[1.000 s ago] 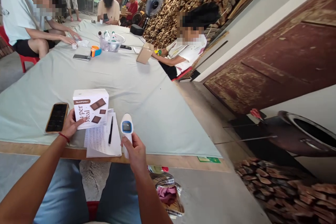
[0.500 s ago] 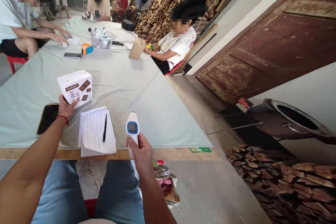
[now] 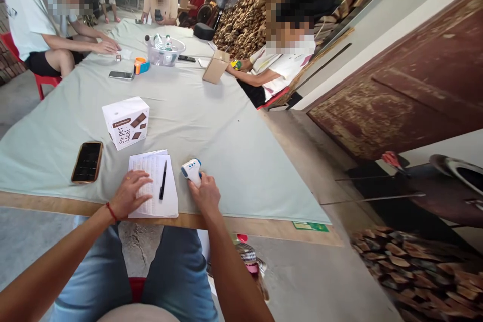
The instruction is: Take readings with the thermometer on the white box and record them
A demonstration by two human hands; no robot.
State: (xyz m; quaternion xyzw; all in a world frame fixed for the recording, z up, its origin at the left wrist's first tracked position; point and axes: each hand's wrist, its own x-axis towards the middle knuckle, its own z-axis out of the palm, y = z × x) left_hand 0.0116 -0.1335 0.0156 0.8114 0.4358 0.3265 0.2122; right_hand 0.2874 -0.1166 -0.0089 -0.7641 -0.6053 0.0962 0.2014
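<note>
My left hand, fingers apart and holding nothing, is over the left part of the written paper sheets. A black pen lies on the sheets' right side. My right hand is closed round the handle of a white and blue infrared thermometer, tipped on its side at the tabletop. Beyond the papers stands a white box with brown chocolate pictures and "Su-per Meal" lettering. To the left of the papers lies a smartphone with a dark screen.
Farther up the cloth-covered table are a clear basin of bottles, an orange and blue tape roll, a grey phone and a cardboard box. People sit on both sides. Stacked firewood lies at the lower right.
My left hand has let go of the white box and come back to the papers. My right hand has tipped the thermometer over onto its side, down toward the table. The view has shifted.
</note>
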